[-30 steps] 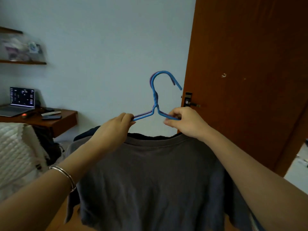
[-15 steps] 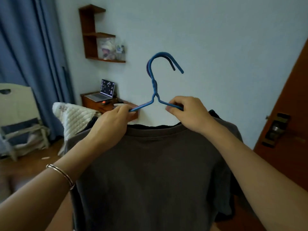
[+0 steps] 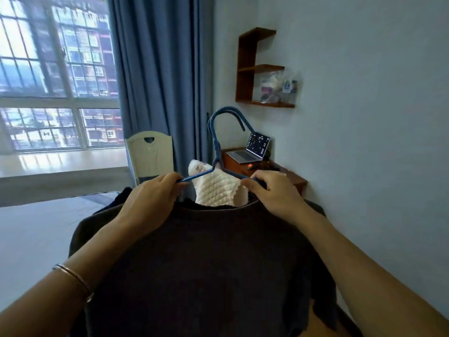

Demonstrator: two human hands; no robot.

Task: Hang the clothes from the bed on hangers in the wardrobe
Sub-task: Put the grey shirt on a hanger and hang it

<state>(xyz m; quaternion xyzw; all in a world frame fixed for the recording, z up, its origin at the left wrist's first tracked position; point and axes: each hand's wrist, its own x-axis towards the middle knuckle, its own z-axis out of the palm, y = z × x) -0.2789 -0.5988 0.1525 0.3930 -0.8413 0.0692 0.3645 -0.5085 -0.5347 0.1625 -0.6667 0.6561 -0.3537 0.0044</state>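
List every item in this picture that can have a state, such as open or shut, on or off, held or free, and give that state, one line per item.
Blue hanger: held upright by both arms, hook free.
Dark T-shirt: on the hanger, hanging down.
Left hand: closed on the hanger's left arm.
Right hand: closed on the hanger's right arm.
Laptop: lid open, screen lit.
Curtain: drawn aside, window uncovered.

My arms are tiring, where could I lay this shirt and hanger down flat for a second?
The grey bed is bare on your left, between the windowsill and the shirt. The small desk by the right wall is crowded: a laptop and small items cover it.
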